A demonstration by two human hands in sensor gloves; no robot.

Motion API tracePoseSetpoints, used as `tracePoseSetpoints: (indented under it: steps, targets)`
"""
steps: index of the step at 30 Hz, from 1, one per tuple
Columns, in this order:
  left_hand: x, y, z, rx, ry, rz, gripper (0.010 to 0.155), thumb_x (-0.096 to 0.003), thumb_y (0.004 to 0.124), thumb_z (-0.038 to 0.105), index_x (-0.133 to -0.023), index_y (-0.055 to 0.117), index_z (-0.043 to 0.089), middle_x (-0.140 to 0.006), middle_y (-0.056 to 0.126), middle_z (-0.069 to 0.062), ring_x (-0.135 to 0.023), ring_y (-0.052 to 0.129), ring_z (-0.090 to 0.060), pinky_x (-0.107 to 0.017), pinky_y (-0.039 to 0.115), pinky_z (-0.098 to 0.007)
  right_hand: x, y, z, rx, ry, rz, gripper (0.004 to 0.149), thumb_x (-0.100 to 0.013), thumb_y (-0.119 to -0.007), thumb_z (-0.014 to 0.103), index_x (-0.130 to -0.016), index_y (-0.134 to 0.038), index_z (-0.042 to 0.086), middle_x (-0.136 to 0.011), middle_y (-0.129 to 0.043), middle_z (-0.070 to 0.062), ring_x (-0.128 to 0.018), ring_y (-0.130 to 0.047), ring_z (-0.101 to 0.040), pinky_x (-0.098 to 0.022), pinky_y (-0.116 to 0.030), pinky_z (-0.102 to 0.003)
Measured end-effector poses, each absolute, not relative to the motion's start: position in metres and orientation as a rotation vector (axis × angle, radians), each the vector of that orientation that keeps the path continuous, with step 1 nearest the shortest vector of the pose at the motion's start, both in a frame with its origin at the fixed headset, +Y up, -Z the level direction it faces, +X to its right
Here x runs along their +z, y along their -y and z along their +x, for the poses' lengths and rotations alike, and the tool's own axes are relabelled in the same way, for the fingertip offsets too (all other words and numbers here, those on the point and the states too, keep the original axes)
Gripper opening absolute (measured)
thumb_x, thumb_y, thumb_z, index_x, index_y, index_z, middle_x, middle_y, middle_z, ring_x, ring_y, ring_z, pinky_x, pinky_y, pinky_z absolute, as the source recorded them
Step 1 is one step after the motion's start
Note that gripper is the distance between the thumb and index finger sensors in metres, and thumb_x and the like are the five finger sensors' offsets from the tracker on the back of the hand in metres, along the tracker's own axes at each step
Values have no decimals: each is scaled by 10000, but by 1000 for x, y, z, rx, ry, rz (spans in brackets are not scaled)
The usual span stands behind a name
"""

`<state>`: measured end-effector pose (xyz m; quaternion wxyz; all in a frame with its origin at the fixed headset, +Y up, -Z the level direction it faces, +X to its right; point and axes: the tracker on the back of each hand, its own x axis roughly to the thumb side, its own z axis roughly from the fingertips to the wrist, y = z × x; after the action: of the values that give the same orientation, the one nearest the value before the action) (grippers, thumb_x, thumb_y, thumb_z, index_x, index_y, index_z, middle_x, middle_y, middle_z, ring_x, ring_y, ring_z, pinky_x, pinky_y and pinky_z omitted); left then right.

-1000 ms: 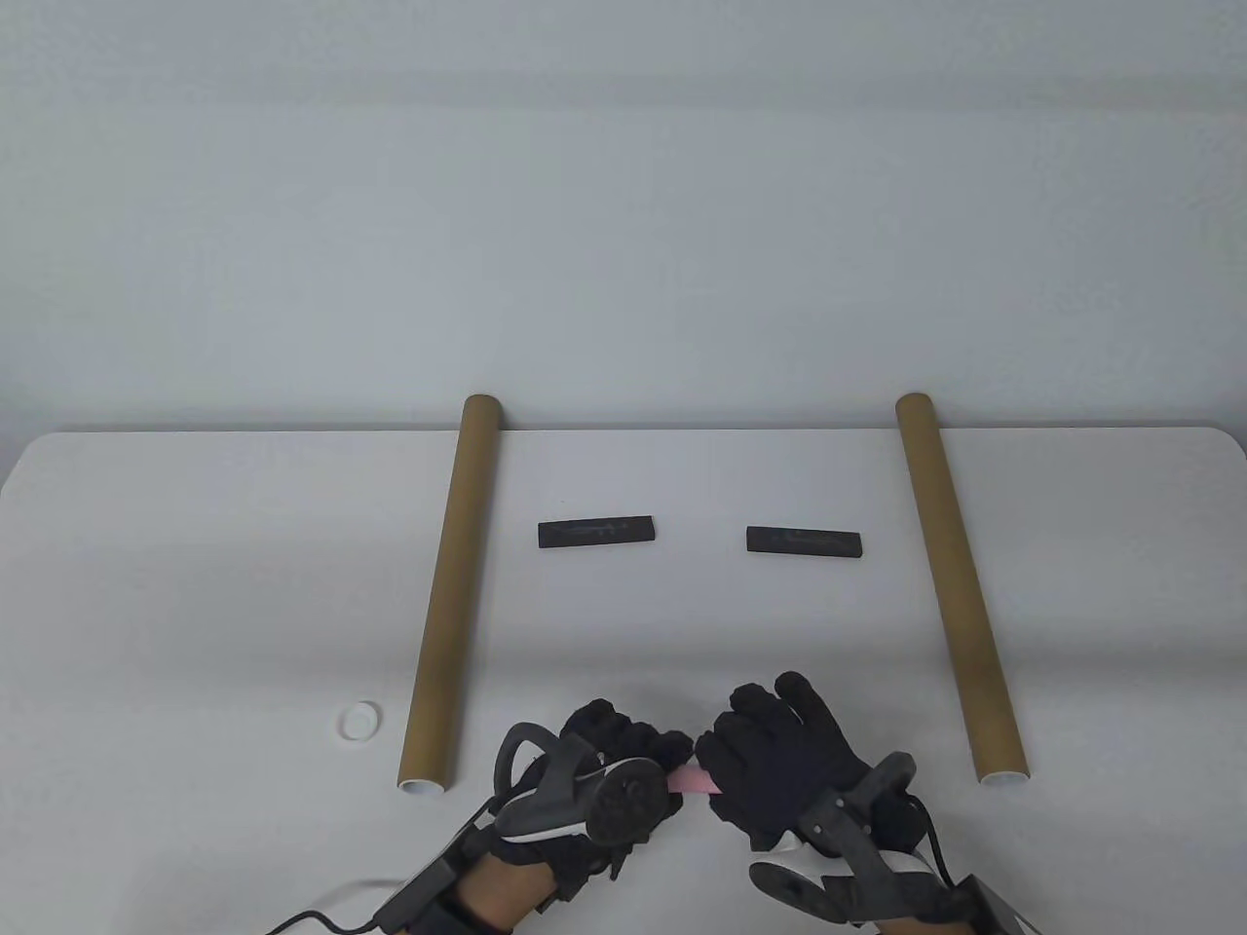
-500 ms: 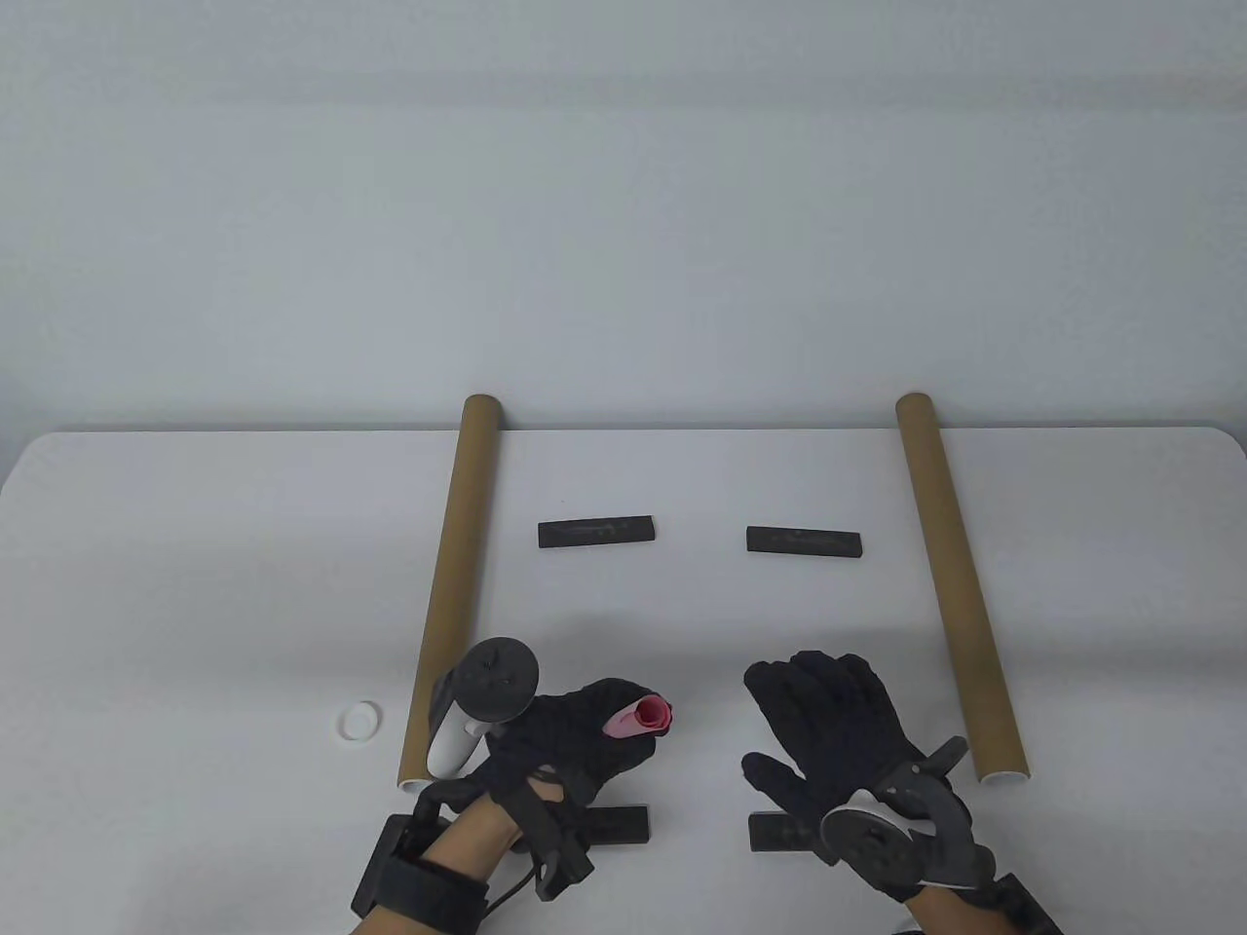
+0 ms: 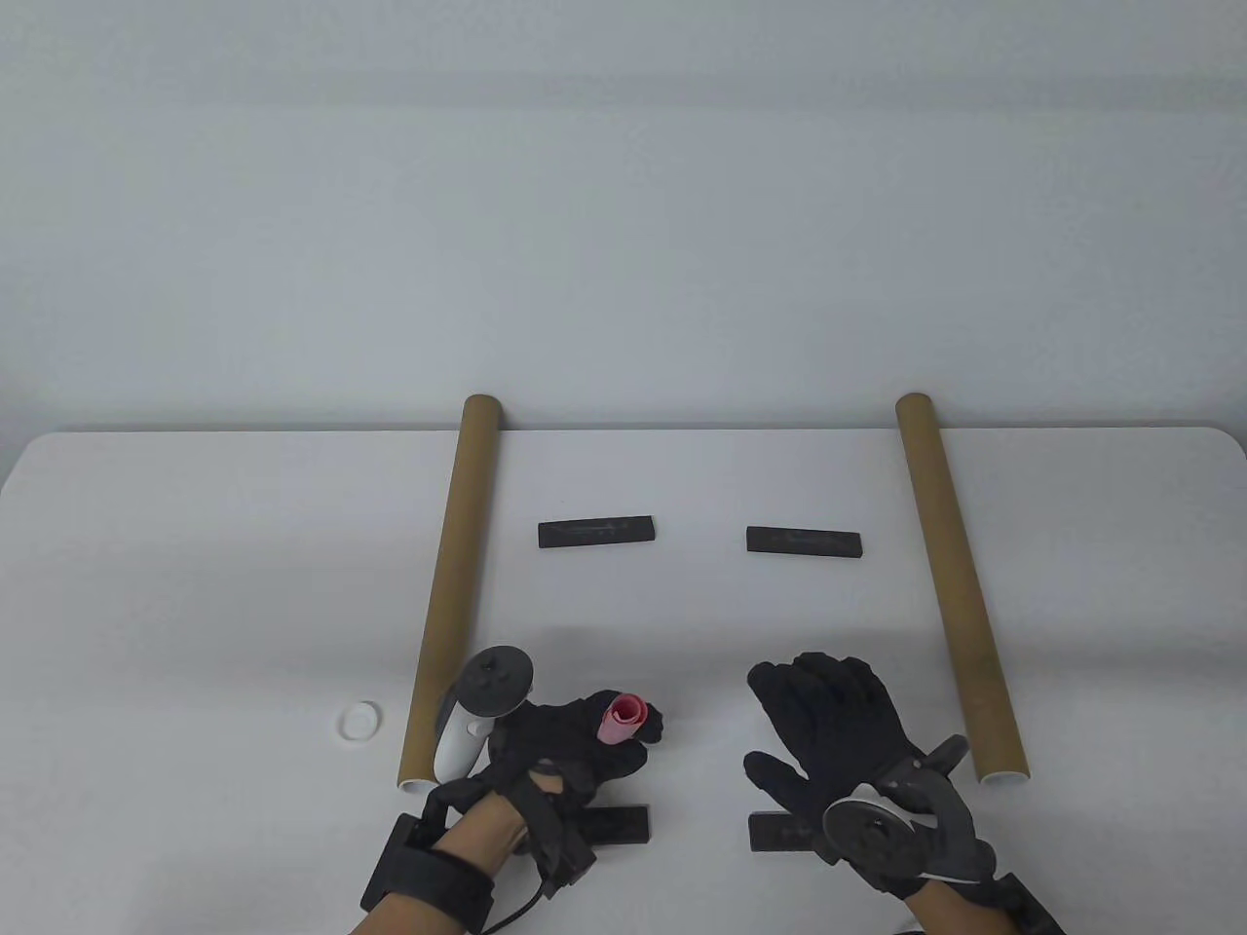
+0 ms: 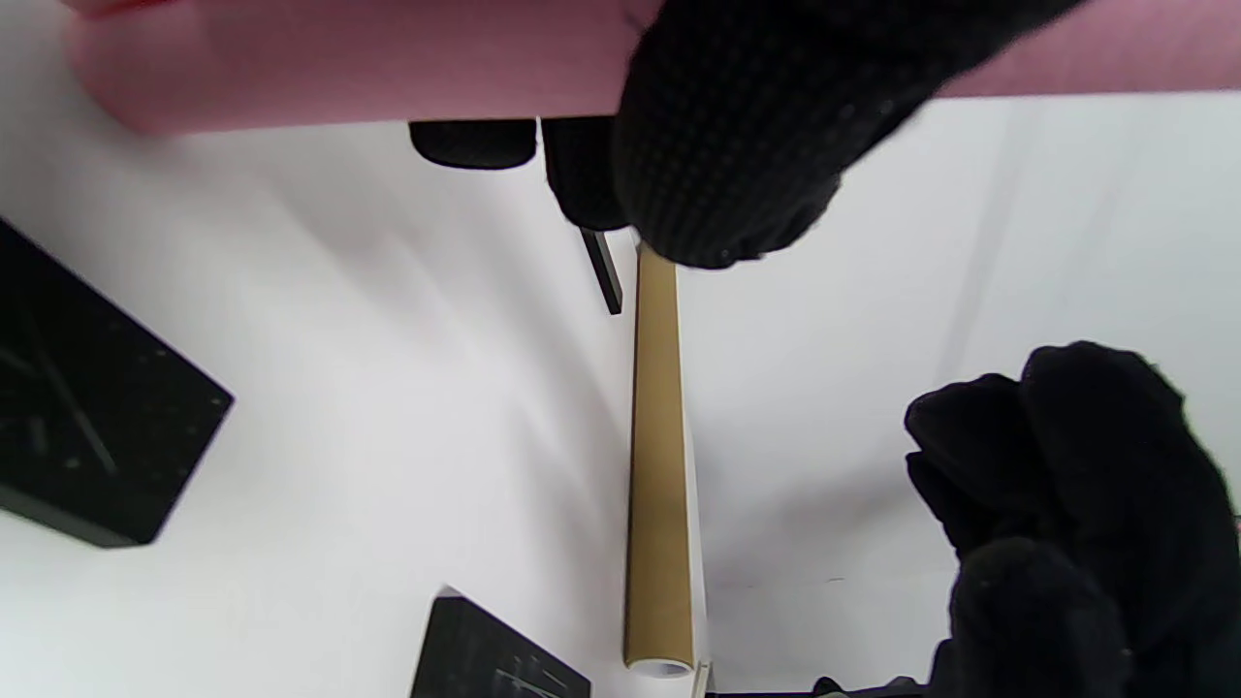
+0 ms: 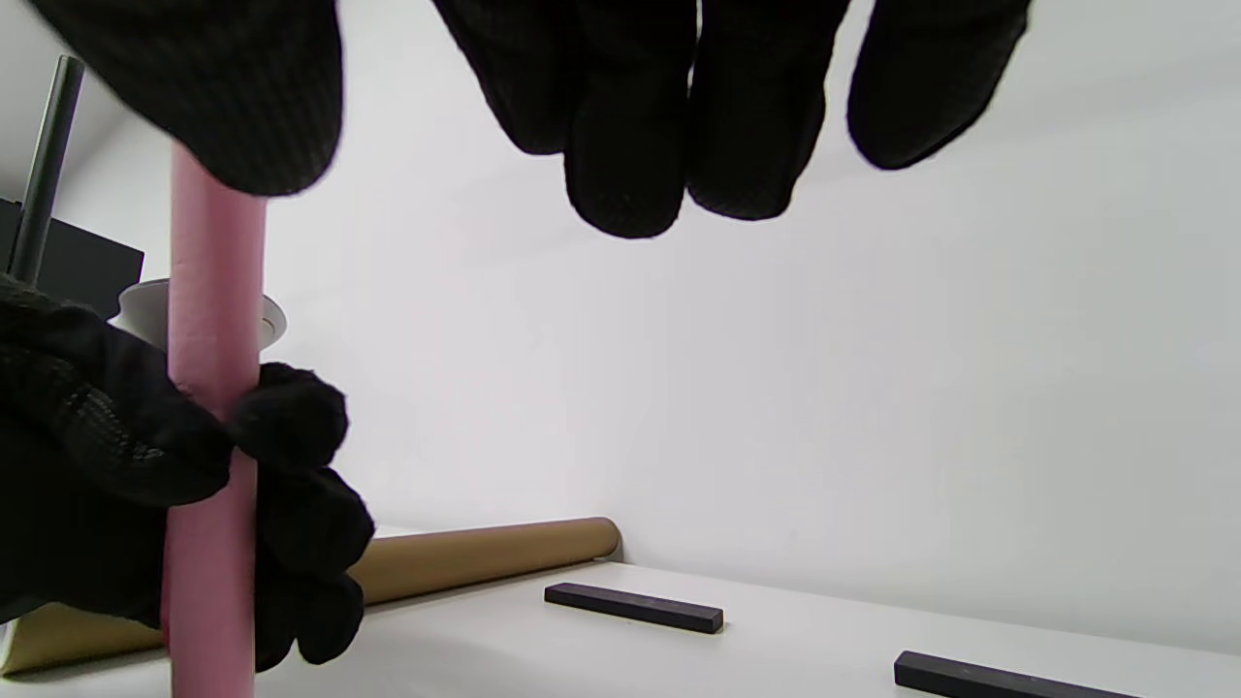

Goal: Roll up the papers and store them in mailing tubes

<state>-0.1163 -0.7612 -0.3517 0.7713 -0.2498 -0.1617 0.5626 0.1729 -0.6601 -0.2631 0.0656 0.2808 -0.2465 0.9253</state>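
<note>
The left hand [image 3: 570,745] is clamped round the pink roll [image 3: 623,719], held upright just right of the left tube's [image 3: 450,594] near, open end. The right hand [image 3: 833,726] hangs empty, fingers spread, well right of the roll and touching nothing. Nothing binds the paper, so any slack in that one-handed grip would probably let it spring wider and jam at the tube's mouth. That tube lies loose on the table; pushing the roll in unsteadied could shove or spin it away. Beyond the roll, two black bars [image 3: 595,532] lie between this tube and the right tube [image 3: 957,584].
</note>
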Motion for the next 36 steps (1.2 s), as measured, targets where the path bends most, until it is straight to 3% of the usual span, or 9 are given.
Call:
tracePoseSetpoints:
  steps: [6, 10, 15, 21, 27, 32, 36]
  targets:
    - [-349, 763, -109, 1157, 342, -533, 380, -396, 912, 312, -761, 875, 412, -923, 852, 10, -993, 768, -331, -719, 405, -635, -264, 659, 174, 2787, 741, 846, 791, -479, -777, 586, -1104, -605, 134, -1022, -790, -107, -970, -785, -452, -695, -656, -686]
    - [-345, 752, -108, 1095, 363, -455, 369, -409, 891, 307, -765, 869, 402, -896, 870, 8, -964, 797, -343, -719, 435, -633, -265, 659, 176, 2783, 742, 838, 788, -478, -779, 584, -1103, -607, 136, -1022, -791, -111, -969, -787, -451, -695, -657, -685]
    - [-337, 713, -116, 850, 380, -239, 381, -412, 879, 317, -786, 858, 387, -875, 887, 3, -932, 833, -339, -717, 473, -628, -269, 659, 180, 2787, 733, 805, 780, -477, -783, 581, -1096, -623, 132, -1022, -791, -112, -966, -792, -450, -693, -659, -685]
    - [-324, 679, -135, 413, 268, 26, 425, -420, 867, 330, -840, 825, 376, -885, 886, -4, -929, 843, -332, -730, 477, -627, -279, 659, 190, 2840, 688, 690, 770, -478, -793, 578, -1084, -652, 124, -1034, -778, -134, -966, -782, -475, -676, -658, -704]
    - [-328, 673, -157, 121, 131, 128, 456, -420, 860, 343, -870, 800, 385, -895, 881, 8, -938, 844, -317, -743, 474, -621, -307, 658, 218, 2946, 519, 355, 812, -476, -838, 566, -1098, -632, 85, -1074, -721, -185, -981, -724, -542, -643, -639, -754]
    - [-336, 675, -174, 41, 57, 132, 465, -422, 857, 339, -880, 789, 378, -875, 888, 13, -918, 854, -302, -750, 473, -619, -359, 668, 269, 3030, 91, -208, 884, -477, -862, 558, -1136, -536, 67, -1130, -612, -211, -1019, -631, -588, -650, -603, -777]
    - [-339, 676, -183, -10, 28, 127, 441, -423, 848, 337, -858, 794, 380, -819, 898, 29, -854, 876, -269, -751, 498, -600, -399, 683, 303, 2980, -160, -485, 936, -465, -884, 554, -1139, -494, 34, -1122, -601, -233, -1004, -639, -597, -631, -616, -780]
